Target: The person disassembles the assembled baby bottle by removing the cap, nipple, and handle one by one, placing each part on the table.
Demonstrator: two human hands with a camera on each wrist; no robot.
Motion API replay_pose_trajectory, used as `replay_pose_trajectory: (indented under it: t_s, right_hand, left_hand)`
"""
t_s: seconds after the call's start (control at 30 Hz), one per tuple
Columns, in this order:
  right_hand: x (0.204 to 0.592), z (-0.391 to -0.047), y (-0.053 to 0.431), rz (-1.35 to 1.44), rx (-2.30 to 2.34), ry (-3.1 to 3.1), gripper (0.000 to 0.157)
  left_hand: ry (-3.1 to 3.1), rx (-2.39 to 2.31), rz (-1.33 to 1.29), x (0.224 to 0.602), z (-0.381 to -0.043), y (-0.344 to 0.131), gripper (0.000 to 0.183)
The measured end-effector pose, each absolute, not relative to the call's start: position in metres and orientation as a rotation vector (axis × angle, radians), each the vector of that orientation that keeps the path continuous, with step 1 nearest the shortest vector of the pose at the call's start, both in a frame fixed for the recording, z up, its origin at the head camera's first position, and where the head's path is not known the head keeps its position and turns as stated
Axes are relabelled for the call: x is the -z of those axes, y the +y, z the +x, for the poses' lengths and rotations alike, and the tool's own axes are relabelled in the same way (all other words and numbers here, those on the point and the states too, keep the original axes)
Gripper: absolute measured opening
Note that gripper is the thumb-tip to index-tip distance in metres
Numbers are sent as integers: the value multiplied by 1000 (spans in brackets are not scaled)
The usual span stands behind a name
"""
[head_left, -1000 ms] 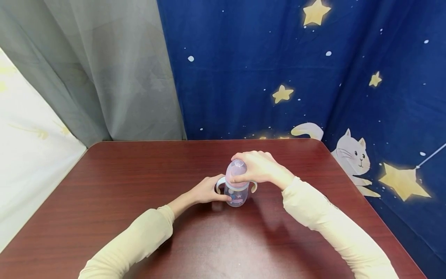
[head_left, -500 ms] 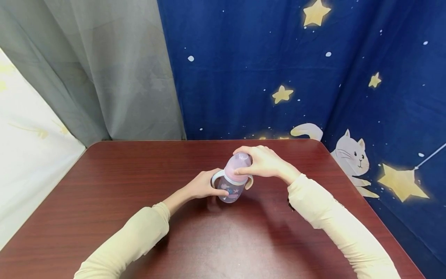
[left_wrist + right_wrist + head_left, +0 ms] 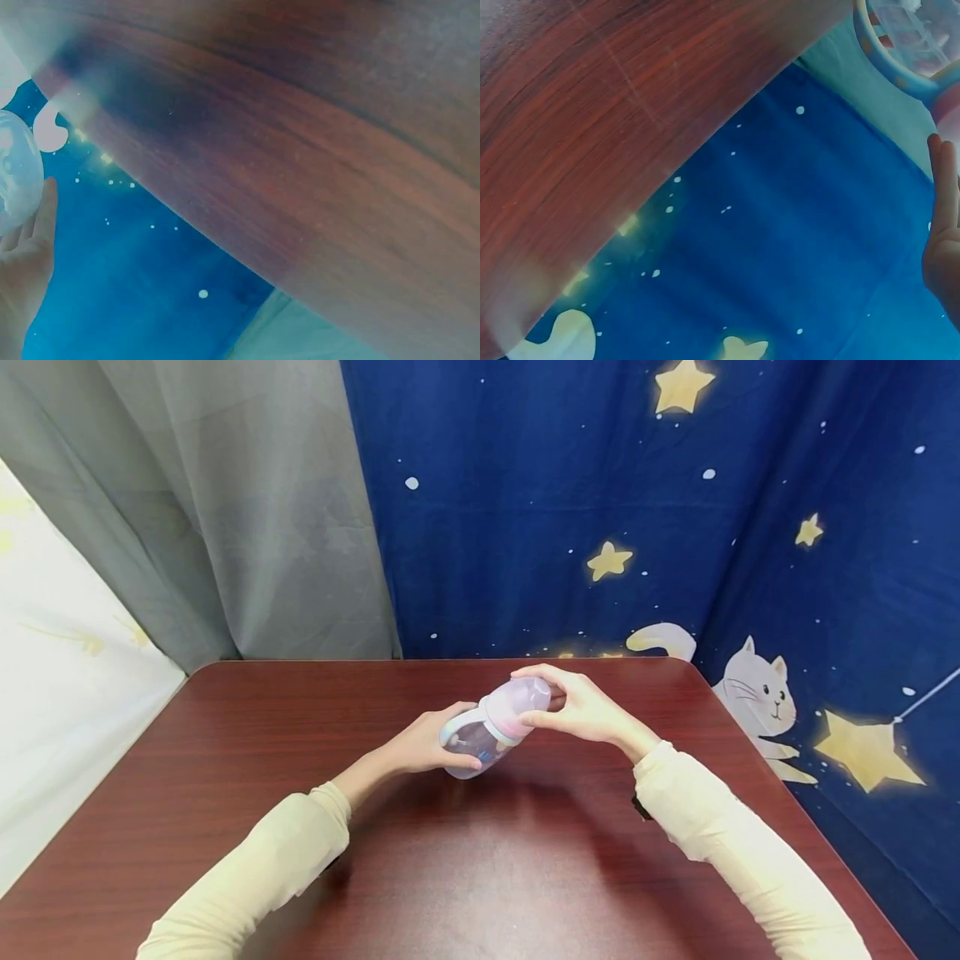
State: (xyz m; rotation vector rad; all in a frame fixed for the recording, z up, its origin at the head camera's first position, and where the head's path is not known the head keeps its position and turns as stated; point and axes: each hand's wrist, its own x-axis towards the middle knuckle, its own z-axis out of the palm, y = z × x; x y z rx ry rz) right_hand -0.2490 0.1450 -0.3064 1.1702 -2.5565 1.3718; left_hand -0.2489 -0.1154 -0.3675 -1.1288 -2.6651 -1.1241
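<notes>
A clear baby bottle with a pink collar, a translucent dome cap and pale loop handles leans to the right above the table. My left hand grips its lower body, thumb across the front. Round the cap and collar curl the fingers and thumb of my right hand. The left wrist view catches only the bottle's rounded base beside the left hand. In the right wrist view a loop handle shows above the right hand.
The dark red wooden table extends beneath both arms. Behind its far edge hang a grey curtain and a blue curtain with stars and a cat. White fabric borders the left side.
From nearly upright, the bottle has tilted over to the right and risen off the table. My left hand has shifted left and up; the right hand has moved slightly right with the cap end.
</notes>
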Motion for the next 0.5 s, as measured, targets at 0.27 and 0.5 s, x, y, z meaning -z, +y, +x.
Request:
replay_pose_trajectory:
  t_s: [0.27,0.5]
  right_hand:
    - [309,-249,152,1242,-1204,-2635,59]
    - [312,-243,151,1341,-708,-2656,71]
  left_hand:
    - [-2706,796,-1183,350,-252,-120,76]
    - [-2755,615,-1252,344,-251,-120,78]
